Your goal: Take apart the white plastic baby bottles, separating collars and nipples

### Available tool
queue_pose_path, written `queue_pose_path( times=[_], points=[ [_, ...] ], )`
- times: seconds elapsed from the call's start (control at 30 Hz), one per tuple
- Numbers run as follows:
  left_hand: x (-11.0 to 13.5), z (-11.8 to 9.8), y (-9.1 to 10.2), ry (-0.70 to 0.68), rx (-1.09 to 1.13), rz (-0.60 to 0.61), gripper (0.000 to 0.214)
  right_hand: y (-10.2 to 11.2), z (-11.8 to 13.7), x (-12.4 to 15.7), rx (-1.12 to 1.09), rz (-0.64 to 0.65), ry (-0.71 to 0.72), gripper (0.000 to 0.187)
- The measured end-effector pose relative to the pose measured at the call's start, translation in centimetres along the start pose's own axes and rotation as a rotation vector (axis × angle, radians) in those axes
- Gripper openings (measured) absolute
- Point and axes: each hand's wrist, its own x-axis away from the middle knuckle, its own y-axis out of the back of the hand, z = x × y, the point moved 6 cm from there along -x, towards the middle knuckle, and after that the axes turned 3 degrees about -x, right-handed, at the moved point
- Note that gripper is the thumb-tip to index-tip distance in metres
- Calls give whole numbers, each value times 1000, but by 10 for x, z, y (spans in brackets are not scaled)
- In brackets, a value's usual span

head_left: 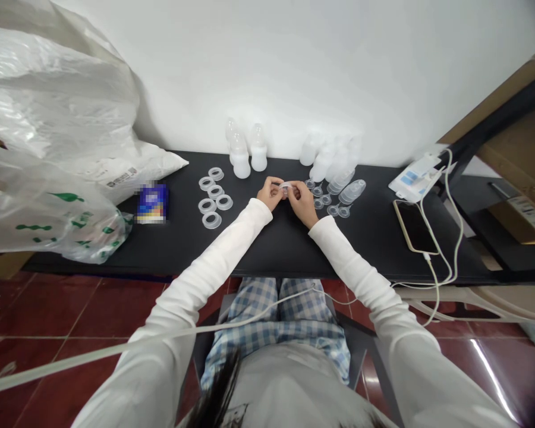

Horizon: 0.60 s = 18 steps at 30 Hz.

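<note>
Translucent piece (286,185) pinched between left hand (271,194) and right hand (302,202), with three domed bottles (258,151) seemingly complete, loose rings (207,206) and bottle bodies (309,151) still separate.

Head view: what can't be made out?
Head view: clear part between left hand and right hand: full shape, partly covered by the hands.
Head view: blue box: print, blurred by pixelation.
Head view: white bottles at right: exact count, rear ones overlapped by front ones.
Head view: white bag: full extent, cut off by the left edge.
</note>
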Motion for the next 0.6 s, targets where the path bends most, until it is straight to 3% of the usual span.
queue_pose_path(
  times=[0.23,0.6],
  points=[
    [0,0,0,9,20,-10,29,1,0,1,-12,-31,14,20],
    [3,-6,2,-16,-45,1,30,0,-2,1,-152,-8,-80,31]
  ],
)
